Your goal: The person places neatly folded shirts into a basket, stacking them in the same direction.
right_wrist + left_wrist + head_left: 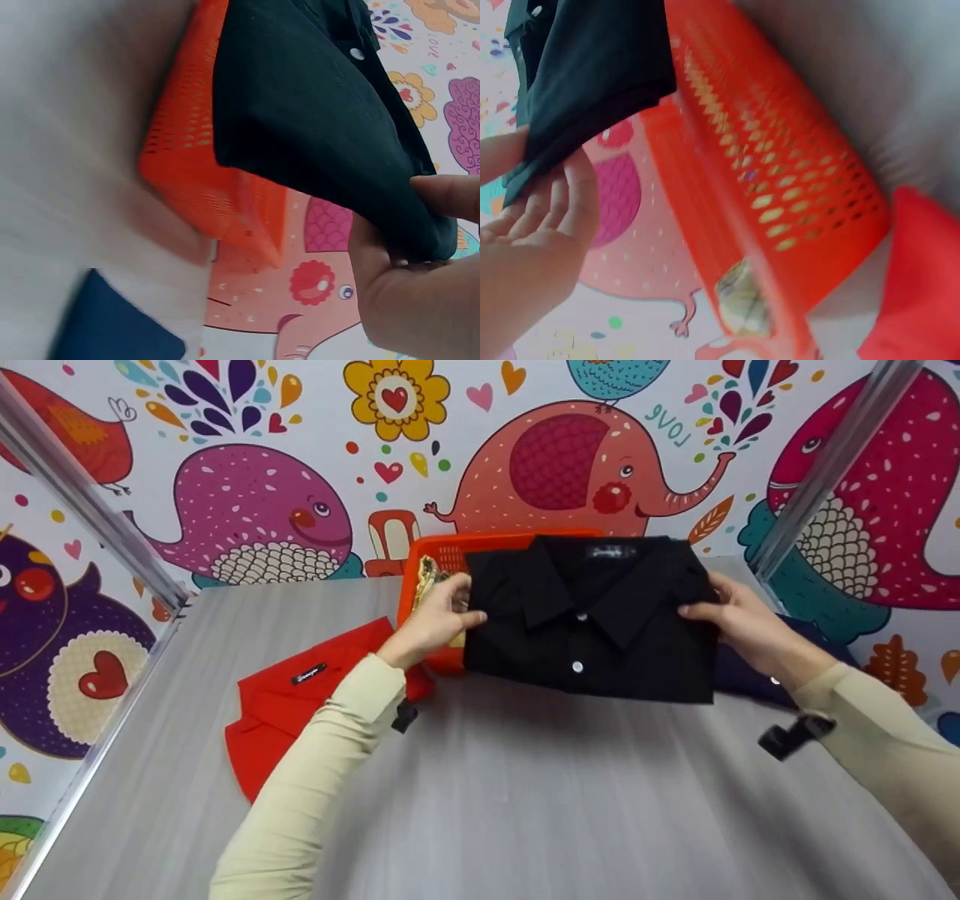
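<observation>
A folded black shirt [592,622] with a collar and white buttons is held up in front of an orange basket [427,544]. My left hand [442,611] pinches its left edge, thumb in front and fingers behind. At the opposite edge, my right hand [739,622] pinches the cloth the same way. In the left wrist view the shirt [607,75] hangs beside the holed wall of the basket [780,172]. The right wrist view has the thumb of my right hand [412,300] on top of the shirt's edge.
A folded red garment [292,697] with a black label lies on the grey table [510,810] at the left. Dark blue cloth [750,671] lies on the right, partly behind my right hand. Yellowish patterned cloth [427,577] shows inside the basket. A wall with cartoon animals stands behind.
</observation>
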{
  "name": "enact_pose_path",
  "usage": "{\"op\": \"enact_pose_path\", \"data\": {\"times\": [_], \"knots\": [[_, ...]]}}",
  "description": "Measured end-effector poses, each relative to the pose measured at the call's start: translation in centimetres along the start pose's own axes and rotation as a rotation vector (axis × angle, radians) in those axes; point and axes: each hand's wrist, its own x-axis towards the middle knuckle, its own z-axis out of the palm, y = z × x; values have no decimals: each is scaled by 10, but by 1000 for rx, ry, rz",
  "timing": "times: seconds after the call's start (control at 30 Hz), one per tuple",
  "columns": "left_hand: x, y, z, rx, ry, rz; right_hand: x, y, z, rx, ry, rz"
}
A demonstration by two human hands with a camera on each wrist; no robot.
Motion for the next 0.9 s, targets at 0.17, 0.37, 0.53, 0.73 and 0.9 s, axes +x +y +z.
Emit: {"op": "enact_pose_path", "data": {"times": [0.17,0.37,0.53,0.73,0.9], "knots": [[13,2,-13,27,71,-43,23,-15,10,-26,43,3],[27,-2,-14,95,120,-77,42,-24,15,-146,74,9],[36,-6,-7,135,152,-83,59,-28,20,-303,124,-2],[43,-7,-8,235,227,-59,77,-29,24,-346,146,-9],[47,-11,-12,335,262,-69,93,-22,31,-329,152,-4]]}}
